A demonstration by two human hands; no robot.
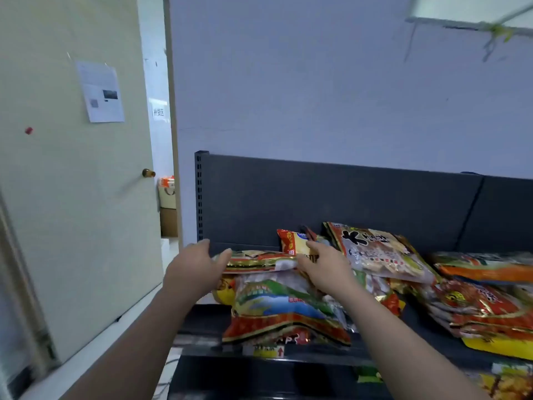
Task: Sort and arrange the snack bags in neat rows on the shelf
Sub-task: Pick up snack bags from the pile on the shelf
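Note:
On the dark shelf (202, 327) lies a stack of snack bags with a green, blue and red bag (277, 307) showing at the front. Above it a flat gold-and-red bag (259, 261) is held level between both hands. My left hand (196, 267) holds its left end, thumb on top. My right hand (323, 264) grips its right end. Behind stand a red-and-yellow bag (294, 241) and a grey bag with black characters (375, 252), leaning to the right.
More orange and red bags (484, 301) are piled at the right of the shelf, and a yellow bag (507, 382) lies on the level below. A dark back panel (317, 197) rises behind. A beige door (72, 183) stands open at the left.

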